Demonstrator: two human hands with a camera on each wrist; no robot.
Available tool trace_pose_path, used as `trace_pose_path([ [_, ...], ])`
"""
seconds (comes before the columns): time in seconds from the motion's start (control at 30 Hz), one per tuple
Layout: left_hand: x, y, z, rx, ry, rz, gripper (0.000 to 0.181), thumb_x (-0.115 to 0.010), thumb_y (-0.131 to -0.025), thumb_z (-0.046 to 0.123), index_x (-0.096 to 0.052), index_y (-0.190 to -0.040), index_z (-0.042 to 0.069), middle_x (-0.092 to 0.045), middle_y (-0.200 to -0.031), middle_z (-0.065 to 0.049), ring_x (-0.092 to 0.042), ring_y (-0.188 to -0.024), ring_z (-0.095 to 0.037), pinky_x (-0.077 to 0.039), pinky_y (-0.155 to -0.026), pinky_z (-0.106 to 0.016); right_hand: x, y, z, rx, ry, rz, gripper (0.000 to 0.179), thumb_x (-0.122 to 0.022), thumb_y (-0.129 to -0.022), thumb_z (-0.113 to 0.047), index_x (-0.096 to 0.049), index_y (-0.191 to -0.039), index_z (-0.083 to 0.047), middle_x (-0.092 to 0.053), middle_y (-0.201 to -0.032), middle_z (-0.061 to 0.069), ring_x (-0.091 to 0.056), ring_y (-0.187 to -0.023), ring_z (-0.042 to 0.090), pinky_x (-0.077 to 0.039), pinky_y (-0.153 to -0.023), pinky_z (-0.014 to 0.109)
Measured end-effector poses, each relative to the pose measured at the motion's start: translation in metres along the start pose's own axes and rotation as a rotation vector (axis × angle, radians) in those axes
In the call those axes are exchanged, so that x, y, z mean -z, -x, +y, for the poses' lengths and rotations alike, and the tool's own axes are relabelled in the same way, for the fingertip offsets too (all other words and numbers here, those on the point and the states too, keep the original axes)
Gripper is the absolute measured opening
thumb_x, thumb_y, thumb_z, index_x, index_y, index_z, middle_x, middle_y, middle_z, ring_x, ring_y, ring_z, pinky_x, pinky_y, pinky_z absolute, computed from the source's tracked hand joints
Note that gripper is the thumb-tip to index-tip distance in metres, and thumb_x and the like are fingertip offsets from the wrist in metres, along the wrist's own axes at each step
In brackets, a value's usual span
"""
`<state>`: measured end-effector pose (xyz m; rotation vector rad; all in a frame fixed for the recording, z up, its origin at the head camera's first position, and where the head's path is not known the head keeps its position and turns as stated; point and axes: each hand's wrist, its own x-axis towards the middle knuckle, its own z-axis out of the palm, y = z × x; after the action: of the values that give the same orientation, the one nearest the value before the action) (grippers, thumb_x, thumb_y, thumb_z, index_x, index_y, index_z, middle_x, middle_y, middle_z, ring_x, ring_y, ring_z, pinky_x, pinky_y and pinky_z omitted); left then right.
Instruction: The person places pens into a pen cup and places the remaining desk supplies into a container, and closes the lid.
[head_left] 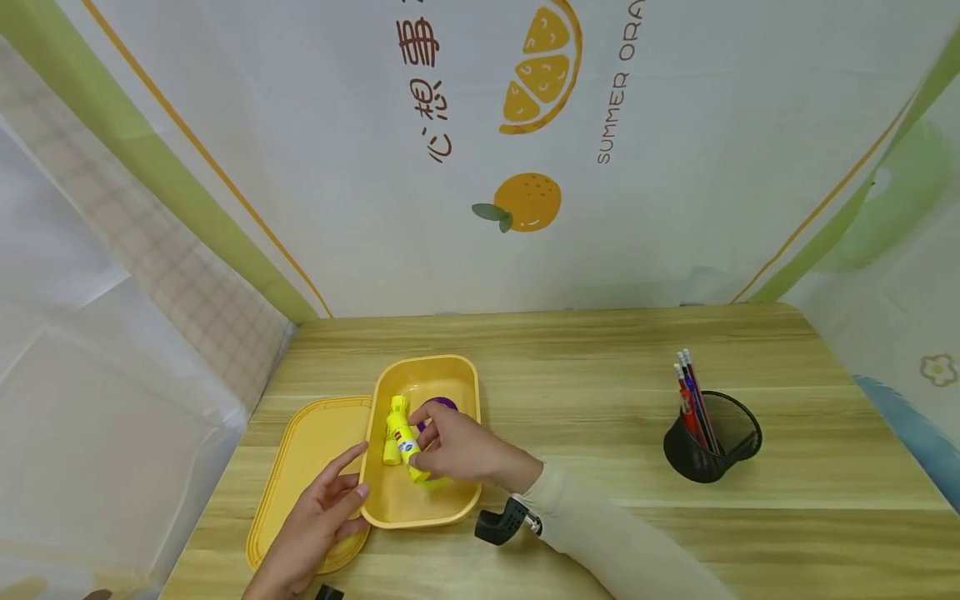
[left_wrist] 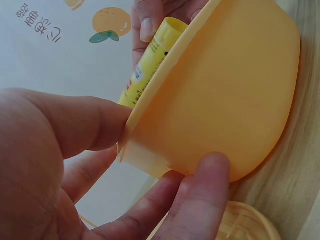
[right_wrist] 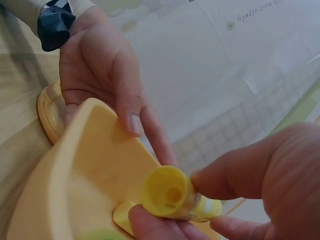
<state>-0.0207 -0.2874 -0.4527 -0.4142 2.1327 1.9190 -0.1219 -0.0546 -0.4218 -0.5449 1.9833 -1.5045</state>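
A yellow plastic box (head_left: 382, 507) stands on the table, its inside facing up. My right hand (head_left: 459, 446) reaches over it and pinches a yellow glue stick (head_left: 405, 442) between thumb and fingers; in the right wrist view the stick's round hollow end (right_wrist: 167, 192) faces the camera. Beneath it in the box lies another yellow glue stick (head_left: 391, 452). A purple round thing (head_left: 442, 402) and a bit of something bright green (head_left: 437, 482) are partly covered by the right hand. My left hand (head_left: 318, 517) holds the box's left side, thumb at the rim and fingers against the outer wall (left_wrist: 225, 100).
The box's yellow lid (head_left: 300, 450) lies flat at the left, partly under the box's edge and the left hand. A black mesh pen cup (head_left: 697, 467) with several pencils and pens (head_left: 692, 408) stands to the right. A printed curtain (head_left: 375, 233) hangs behind the table.
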Motion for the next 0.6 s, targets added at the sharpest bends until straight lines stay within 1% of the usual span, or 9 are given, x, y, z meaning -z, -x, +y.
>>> trace_pose_path([
  [0.13, 0.000, 0.000, 0.000, 0.001, 0.000, -0.001, 0.061, -0.060, -0.108, 0.014, -0.037, -0.164, 0.026, -0.054, -0.127, -0.016, -0.067, -0.107, -0.020, -0.065, -0.084, -0.035, -0.008, 0.001, 0.002, -0.011, 0.055, -0.024, 0.049, -0.078, -0.092, -0.002, -0.056, -0.136, -0.006, -0.064, -0.099, 0.004, -0.067, -0.079, 0.013, -0.062, -0.065, 0.027],
  [0.27, 0.000, 0.001, 0.001, 0.005, -0.008, -0.003, 0.061, -0.060, -0.109, 0.014, -0.037, -0.164, 0.026, -0.054, -0.126, -0.015, -0.068, -0.106, -0.021, -0.065, -0.084, -0.035, -0.015, 0.001, 0.001, -0.017, 0.113, -0.050, 0.048, -0.077, -0.093, -0.004, -0.056, -0.135, -0.010, -0.067, -0.097, 0.002, -0.066, -0.075, 0.012, -0.057, -0.064, 0.023],
  [0.43, 0.000, 0.000, 0.000, -0.004, -0.005, -0.006, 0.061, -0.059, -0.109, 0.014, -0.037, -0.164, 0.026, -0.055, -0.128, -0.017, -0.069, -0.107, -0.022, -0.065, -0.083, -0.036, -0.025, 0.003, 0.000, -0.023, 0.114, -0.078, 0.048, -0.076, -0.092, -0.002, -0.055, -0.135, -0.010, -0.070, -0.097, 0.004, -0.065, -0.074, 0.013, -0.053, -0.063, 0.022],
  [0.6, -0.001, 0.000, 0.000, -0.001, -0.003, -0.003, 0.060, -0.058, -0.109, 0.014, -0.037, -0.164, 0.026, -0.056, -0.131, -0.019, -0.069, -0.110, -0.024, -0.065, -0.084, -0.036, -0.031, 0.004, 0.000, -0.015, 0.121, -0.081, 0.051, -0.078, -0.090, -0.002, -0.054, -0.135, -0.007, -0.069, -0.095, 0.005, -0.063, -0.072, 0.013, -0.052, -0.061, 0.022],
])
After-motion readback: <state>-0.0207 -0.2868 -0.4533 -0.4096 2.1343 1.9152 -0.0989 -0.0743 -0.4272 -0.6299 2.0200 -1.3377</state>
